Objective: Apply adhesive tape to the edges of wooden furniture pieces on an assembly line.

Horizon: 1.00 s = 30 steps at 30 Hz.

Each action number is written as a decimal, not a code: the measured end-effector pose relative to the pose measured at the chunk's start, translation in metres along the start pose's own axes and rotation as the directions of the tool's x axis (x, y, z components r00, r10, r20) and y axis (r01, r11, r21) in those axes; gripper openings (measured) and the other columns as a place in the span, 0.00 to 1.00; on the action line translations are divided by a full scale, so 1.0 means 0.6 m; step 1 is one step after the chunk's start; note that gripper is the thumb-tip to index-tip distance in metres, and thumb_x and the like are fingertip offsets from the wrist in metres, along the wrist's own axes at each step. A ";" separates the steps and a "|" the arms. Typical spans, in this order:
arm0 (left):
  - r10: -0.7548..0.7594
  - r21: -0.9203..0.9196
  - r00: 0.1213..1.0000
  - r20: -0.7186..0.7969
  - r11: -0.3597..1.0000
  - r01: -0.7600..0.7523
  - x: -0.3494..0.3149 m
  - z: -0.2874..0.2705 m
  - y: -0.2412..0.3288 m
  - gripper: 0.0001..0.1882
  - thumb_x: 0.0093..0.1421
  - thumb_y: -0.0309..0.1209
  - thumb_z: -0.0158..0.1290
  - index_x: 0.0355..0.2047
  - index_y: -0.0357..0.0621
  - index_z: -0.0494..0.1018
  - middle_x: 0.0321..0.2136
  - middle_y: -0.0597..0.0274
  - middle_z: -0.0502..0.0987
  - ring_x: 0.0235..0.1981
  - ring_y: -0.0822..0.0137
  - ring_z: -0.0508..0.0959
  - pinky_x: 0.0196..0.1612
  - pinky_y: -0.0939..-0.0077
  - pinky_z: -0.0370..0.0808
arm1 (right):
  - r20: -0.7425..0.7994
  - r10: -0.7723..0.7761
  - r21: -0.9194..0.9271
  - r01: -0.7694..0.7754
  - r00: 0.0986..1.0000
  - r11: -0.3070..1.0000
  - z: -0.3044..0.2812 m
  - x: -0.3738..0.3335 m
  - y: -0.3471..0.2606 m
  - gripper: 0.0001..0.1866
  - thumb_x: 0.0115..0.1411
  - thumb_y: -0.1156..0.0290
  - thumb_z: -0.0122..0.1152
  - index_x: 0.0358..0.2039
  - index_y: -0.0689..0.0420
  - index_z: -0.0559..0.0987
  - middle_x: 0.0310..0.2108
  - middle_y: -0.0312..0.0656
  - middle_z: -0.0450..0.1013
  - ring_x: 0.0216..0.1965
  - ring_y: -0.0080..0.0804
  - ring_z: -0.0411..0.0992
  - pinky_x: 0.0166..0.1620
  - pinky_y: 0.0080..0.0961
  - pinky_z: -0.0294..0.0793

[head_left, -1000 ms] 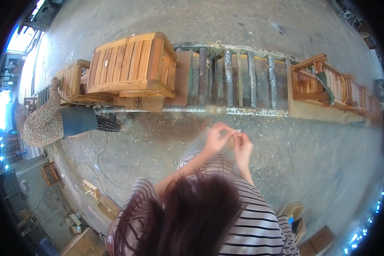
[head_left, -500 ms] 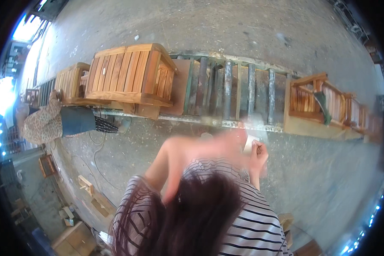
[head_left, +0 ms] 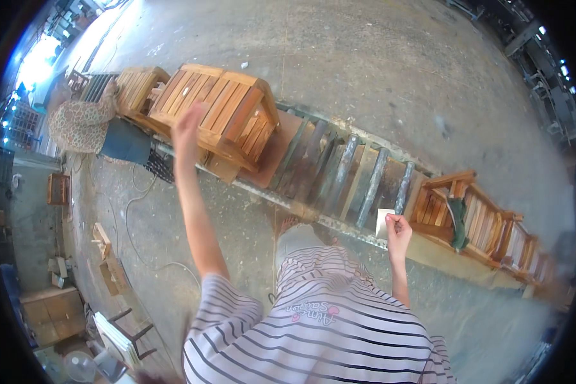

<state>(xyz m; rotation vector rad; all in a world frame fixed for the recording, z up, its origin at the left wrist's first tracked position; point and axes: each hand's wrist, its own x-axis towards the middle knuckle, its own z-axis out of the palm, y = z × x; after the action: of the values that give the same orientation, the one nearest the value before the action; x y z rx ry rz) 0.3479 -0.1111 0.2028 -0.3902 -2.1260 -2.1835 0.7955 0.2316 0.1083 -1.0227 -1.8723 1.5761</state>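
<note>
My left arm reaches forward, and my left hand (head_left: 189, 125) is over the near side of a large slatted wooden piece of furniture (head_left: 227, 96). That hand is smeared by motion, so its fingers and any contact cannot be made out. A small pale mark (head_left: 185, 91) shows on the slats just beyond it. My right hand (head_left: 399, 228) pinches a small white piece of paper (head_left: 384, 221) between thumb and fingers, above the near edge of the roller conveyor (head_left: 365, 185).
Slatted wooden chairs (head_left: 486, 221) line the conveyor at right, a green cloth (head_left: 457, 224) draped on one. At far left a person in a patterned top (head_left: 80, 125) stands beside another slatted piece (head_left: 134, 89). A cable (head_left: 131, 221) crosses the floor.
My left hand has swung from beside the right hand out to the left and forward, over the large wooden piece. My right hand keeps its pinch on the paper. The view has turned.
</note>
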 end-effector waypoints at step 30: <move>-0.258 0.951 0.965 -0.042 0.287 0.117 0.117 0.068 -0.278 0.56 0.42 0.68 0.61 0.69 0.68 0.52 0.72 0.54 0.38 0.72 0.49 0.37 0.66 0.33 0.37 | -0.315 -0.874 0.441 0.872 0.371 0.211 0.011 -0.284 -0.614 0.31 0.60 0.71 0.60 0.63 0.58 0.60 0.48 0.45 0.68 0.40 0.32 0.72 0.46 0.29 0.68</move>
<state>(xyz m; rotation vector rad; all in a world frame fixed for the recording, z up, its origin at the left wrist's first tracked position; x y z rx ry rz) 0.2482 -0.0549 0.0566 -0.1363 -3.1429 -0.5096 0.8072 0.0721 0.4813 0.3736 -1.3353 1.1668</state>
